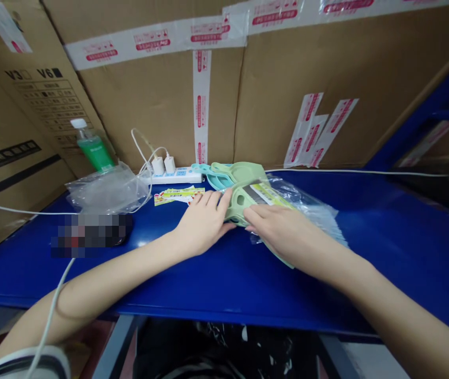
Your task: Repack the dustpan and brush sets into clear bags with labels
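Blue table [386, 237], cardboard boxes [327, 68] behind. Left hand [202, 221] pinches a green scoop [240, 202] lying partly inside a clear bag [319, 213]; right hand [283, 231] presses flat on it.

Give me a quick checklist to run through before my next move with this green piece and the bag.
1. Both hands on the green piece: ok. The left hand lays its fingers on its near edge, and the right hand covers its lower part.
2. Printed card with the piece: ok, it lies against its top.
3. Piece inside the clear bag: cannot tell, the right hand hides the bag's mouth.
4. Stack of pieces in reach: ok, it sits just behind.
5. White cable out of the way: not ok, it crosses the left forearm.
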The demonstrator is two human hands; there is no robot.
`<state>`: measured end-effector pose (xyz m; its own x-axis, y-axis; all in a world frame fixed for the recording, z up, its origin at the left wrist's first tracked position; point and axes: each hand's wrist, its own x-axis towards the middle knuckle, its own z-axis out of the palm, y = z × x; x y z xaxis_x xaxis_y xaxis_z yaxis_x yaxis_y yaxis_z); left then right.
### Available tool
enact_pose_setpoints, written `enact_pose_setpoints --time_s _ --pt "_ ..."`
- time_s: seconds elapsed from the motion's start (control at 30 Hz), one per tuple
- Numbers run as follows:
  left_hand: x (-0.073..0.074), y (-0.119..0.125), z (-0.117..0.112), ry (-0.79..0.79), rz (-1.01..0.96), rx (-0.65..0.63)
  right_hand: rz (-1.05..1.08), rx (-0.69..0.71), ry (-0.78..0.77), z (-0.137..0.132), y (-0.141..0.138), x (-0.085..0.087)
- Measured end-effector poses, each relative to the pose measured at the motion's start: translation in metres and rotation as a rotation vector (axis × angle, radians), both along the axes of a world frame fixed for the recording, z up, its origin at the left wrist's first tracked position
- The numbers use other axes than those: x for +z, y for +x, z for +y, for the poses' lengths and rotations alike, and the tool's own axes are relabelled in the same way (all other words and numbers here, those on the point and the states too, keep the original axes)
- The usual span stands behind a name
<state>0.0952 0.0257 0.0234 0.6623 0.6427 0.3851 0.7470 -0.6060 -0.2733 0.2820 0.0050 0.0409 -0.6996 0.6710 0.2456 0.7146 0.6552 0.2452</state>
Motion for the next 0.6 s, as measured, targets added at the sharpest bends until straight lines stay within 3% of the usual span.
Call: enact_pose_setpoints --time_s 0.1,0.2,0.43,0.6 --pt "-0.002 0.004 0.012 -0.163 0.031 0.005 0.032 0.006 0.033 -0.003 0.001 -0.004" --pt "-0.006 -0.008 0.013 -0.157 -0.015 -0.021 0.129 -0.076 0.180 -0.017 0.009 -0.016" --pt "-0.010 -0.081 -0.003 -0.161 -0.103 -0.045 0.129 -0.223 0.290 -0.040 0.026 -0.056" --pt "-0.008 -0.124 -0.018 -0.200 -0.140 0.008 0.063 -0.265 0.288 -0.028 0.042 -0.063"
